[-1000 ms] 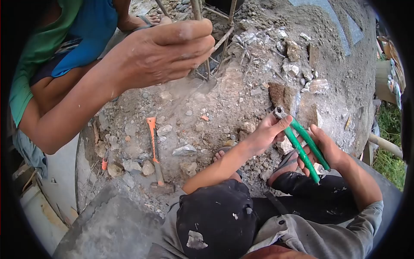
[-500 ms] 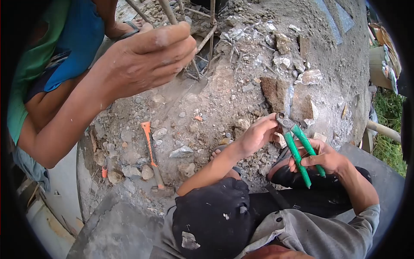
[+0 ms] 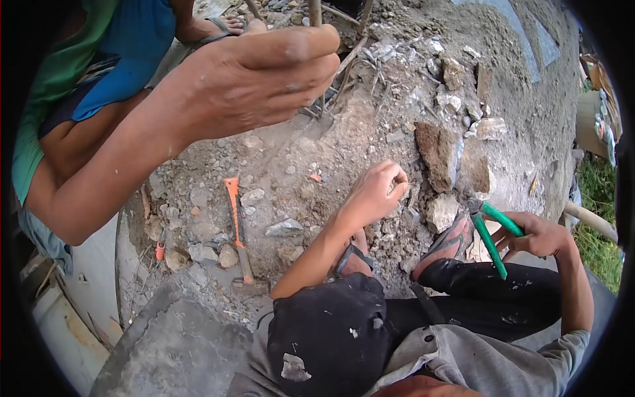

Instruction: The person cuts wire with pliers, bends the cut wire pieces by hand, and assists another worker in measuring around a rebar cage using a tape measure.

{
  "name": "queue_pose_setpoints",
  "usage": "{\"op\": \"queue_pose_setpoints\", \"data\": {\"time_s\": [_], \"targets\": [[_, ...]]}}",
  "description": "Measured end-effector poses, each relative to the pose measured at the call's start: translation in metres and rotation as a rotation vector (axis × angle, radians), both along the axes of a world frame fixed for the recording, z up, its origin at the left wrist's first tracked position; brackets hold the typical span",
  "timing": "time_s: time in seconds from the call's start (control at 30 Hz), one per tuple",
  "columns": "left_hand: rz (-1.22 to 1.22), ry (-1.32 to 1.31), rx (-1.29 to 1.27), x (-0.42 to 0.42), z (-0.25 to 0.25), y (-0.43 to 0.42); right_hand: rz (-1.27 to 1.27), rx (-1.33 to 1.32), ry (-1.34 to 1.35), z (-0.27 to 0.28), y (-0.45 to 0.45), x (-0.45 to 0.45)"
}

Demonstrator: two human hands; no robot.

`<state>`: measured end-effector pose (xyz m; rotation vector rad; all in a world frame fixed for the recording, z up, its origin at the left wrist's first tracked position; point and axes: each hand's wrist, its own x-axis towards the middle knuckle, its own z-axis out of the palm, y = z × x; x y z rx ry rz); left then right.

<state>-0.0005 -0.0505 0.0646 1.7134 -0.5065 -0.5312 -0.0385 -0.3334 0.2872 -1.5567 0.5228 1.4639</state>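
Note:
My right hand (image 3: 539,235) grips a green-handled cutter tool (image 3: 489,245) by one handle; its metal head points at the rubble beside my foot, and the handles are spread apart. My left hand (image 3: 374,192) is raised over the rubble, fingertips pinched together; a thin, wire-like bit seems to stick out from them, too small to identify. Left of that hand, an orange-and-black-handled hammer (image 3: 236,225) lies on the ground, head toward me. A brown broken block (image 3: 435,155) rests beyond the cutter.
At the left a co-worker's large hand (image 3: 264,79) reaches across near upright rods (image 3: 315,13). My black-trousered knees (image 3: 327,331) are in front. A grey slab (image 3: 178,351) lies lower left; a pale pole (image 3: 591,221) juts in at right.
My left hand has left the cutter's head and moved left, fingers now pinched. My right hand has shifted the cutter right and down, and its handles are spread wider.

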Motion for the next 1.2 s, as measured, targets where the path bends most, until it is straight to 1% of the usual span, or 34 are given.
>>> {"op": "queue_pose_setpoints", "data": {"time_s": [0.03,0.07,0.1,0.13,0.17,0.2,0.23,0.27,0.3,0.33,0.37,0.43,0.47,0.5,0.57,0.6,0.63,0.67,0.7,0.73,0.77,0.8,0.83,0.9,0.93,0.97,1.0,1.03,1.1,1.13,1.17,1.2], "targets": [[-0.175,-0.056,0.191,-0.002,-0.004,0.006,0.225,-0.150,-0.123,-0.001,-0.002,0.007],[-0.252,-0.057,0.284,-0.008,-0.016,0.010,0.317,-0.161,-0.199,-0.005,-0.010,0.010],[-0.274,-0.060,0.263,-0.013,-0.017,0.013,0.405,-0.181,-0.271,-0.010,-0.021,0.013],[-0.222,-0.023,0.278,-0.019,-0.018,0.015,0.232,-0.128,-0.172,-0.014,-0.027,0.016],[-0.170,0.012,0.294,-0.020,-0.019,0.014,0.072,-0.112,-0.136,-0.019,-0.027,0.018],[-0.189,0.005,0.273,-0.018,-0.016,0.013,0.065,-0.083,-0.218,-0.030,-0.034,0.016],[-0.184,0.089,0.278,-0.016,-0.011,0.015,0.063,-0.046,-0.298,-0.042,-0.039,0.011],[-0.171,0.175,0.289,-0.015,-0.008,0.016,0.057,-0.054,-0.295,-0.050,-0.038,0.007],[-0.171,0.174,0.288,-0.013,-0.008,0.016,0.103,-0.069,-0.404,-0.058,-0.036,0.007],[-0.146,0.237,0.249,-0.012,-0.009,0.017,0.150,-0.080,-0.513,-0.067,-0.034,0.007],[-0.116,0.302,0.211,-0.010,-0.010,0.018,0.152,-0.073,-0.512,-0.076,-0.034,0.006],[-0.112,0.285,0.213,-0.003,-0.002,0.016,0.276,0.023,-0.715,-0.086,-0.027,0.004],[-0.114,0.264,0.208,-0.001,0.002,0.014,0.194,0.032,-0.714,-0.087,-0.019,0.001],[-0.106,0.266,0.216,-0.005,0.003,0.007,0.170,0.046,-0.706,-0.084,-0.008,0.002],[-0.063,0.179,-0.072,-0.018,0.006,-0.017,0.142,0.056,-0.744,-0.087,0.005,-0.002],[-0.114,0.181,-0.129,-0.024,0.008,-0.031,0.141,0.059,-0.746,-0.091,0.012,-0.001],[-0.164,0.180,-0.187,-0.028,0.011,-0.042,0.127,0.124,-0.851,-0.095,0.019,0.001],[-0.164,0.173,-0.185,-0.029,0.013,-0.047,0.113,0.189,-0.959,-0.097,0.026,0.004],[-0.222,0.250,-0.234,-0.029,0.017,-0.050,0.115,0.190,-0.963,-0.094,0.034,0.008],[-0.278,0.328,-0.283,-0.029,0.023,-0.052,0.079,0.192,-0.912,-0.089,0.042,0.014],[-0.271,0.327,-0.278,-0.029,0.030,-0.052,0.044,0.196,-0.860,-0.087,0.047,0.018],[-0.384,0.357,-0.255,-0.029,0.039,-0.049,-0.002,0.320,-0.791,-0.095,0.045,0.022],[-0.494,0.390,-0.230,-0.031,0.045,-0.047,-0.193,0.464,-0.512,-0.096,0.044,0.022],[-0.495,0.381,-0.233,-0.033,0.051,-0.040,-0.234,0.500,-0.270,-0.091,0.032,0.031],[-0.592,0.409,-0.233,-0.026,0.056,-0.034,-0.214,0.512,-0.328,-0.092,0.027,0.033],[-0.692,0.433,-0.235,-0.021,0.059,-0.030,-0.304,0.434,-0.245,-0.083,0.021,0.034],[-0.650,0.475,-0.266,-0.025,0.049,-0.027,-0.283,0.358,-0.228,-0.075,0.014,0.039],[-0.647,0.473,-0.266,-0.020,0.054,-0.020,-0.264,0.281,-0.207,-0.069,0.004,0.042],[-0.379,0.575,-0.096,-0.008,0.066,0.001,-0.350,0.286,-0.227,-0.064,-0.015,0.043],[-0.240,0.513,-0.193,-0.010,0.051,0.007,-0.363,0.265,-0.305,-0.059,-0.019,0.045],[-0.138,0.512,-0.173,-0.011,0.038,0.018,-0.314,0.273,-0.370,-0.061,-0.033,0.046],[-0.041,0.509,-0.153,-0.005,0.037,0.030,-0.314,0.239,-0.431,-0.058,-0.037,0.046]]}}
